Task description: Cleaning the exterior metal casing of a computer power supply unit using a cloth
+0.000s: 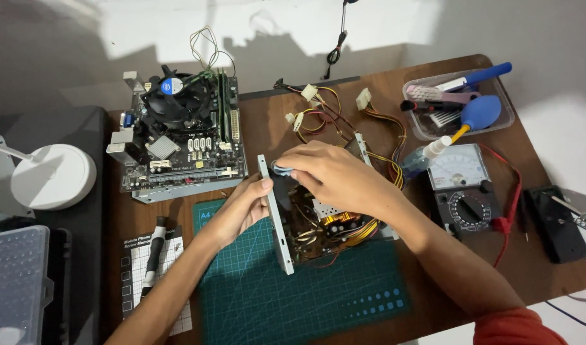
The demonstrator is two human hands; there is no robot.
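1. Your left hand (242, 207) grips the near left wall of the opened power supply (318, 217), thumb on the grey metal edge and fingers closed round it.
2. Your right hand (334, 176) lies across the top of the unit, its fingertips pressing a small light blue cloth (281, 168) against the upper left corner. Whether the fingers are pinching the cloth or only pressing it, you cannot tell.
3. The power supply sits on the green cutting mat (305, 294), directly between and under both hands. It is a boxy metal shell, open on top, with copper coils and a bundle of yellow, red and black wires (344, 115) trailing away from you.
4. One motherboard (184, 137) with a round black fan lies to the left of the unit.
5. One analogue multimeter (465, 185) lies to the right, with one clear plastic tray (427, 131) of tools behind it.
6. One black screwdriver (154, 252) rests on a printed sheet near your left forearm.
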